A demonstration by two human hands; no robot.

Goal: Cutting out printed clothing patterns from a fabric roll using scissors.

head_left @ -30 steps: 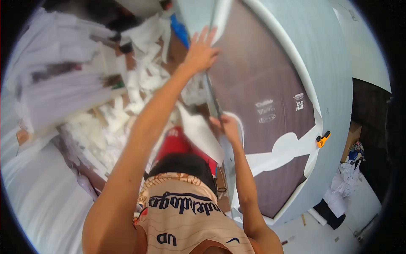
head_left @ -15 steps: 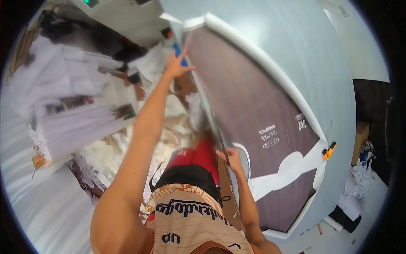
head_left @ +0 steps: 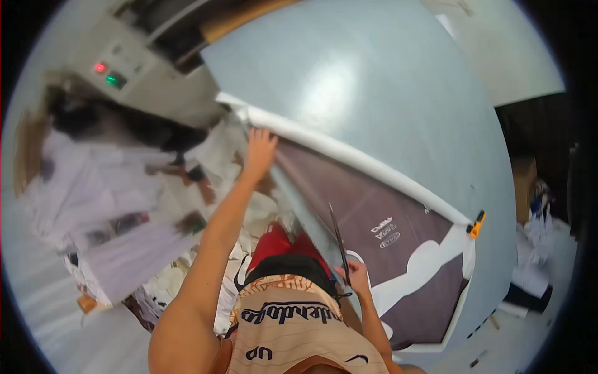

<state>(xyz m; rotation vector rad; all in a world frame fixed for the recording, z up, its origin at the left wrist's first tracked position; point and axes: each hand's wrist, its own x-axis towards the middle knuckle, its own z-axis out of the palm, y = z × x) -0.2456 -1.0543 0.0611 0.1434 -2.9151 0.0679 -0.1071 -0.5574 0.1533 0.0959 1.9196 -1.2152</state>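
My left hand rests on the upper left corner of a dark mauve printed fabric panel, its fingers spread over the edge of a white rolled border. My right hand grips long dark scissors near the panel's lower left edge, the blades pointing upward over the fabric. White cut-out shapes lie across the lower panel. An orange-and-black clamp or tool sits on the pale blue table at the panel's right corner.
A heap of white fabric and scraps fills the left side beside the table. A grey machine housing with red and green lit buttons stands at upper left. A cardboard box and white bundles lie to the right, below table level.
The view has swung, so the table's far edge and machine housing now show more. The scissor blades have lifted from along the edge to over the panel. My left hand remains near the far corner.
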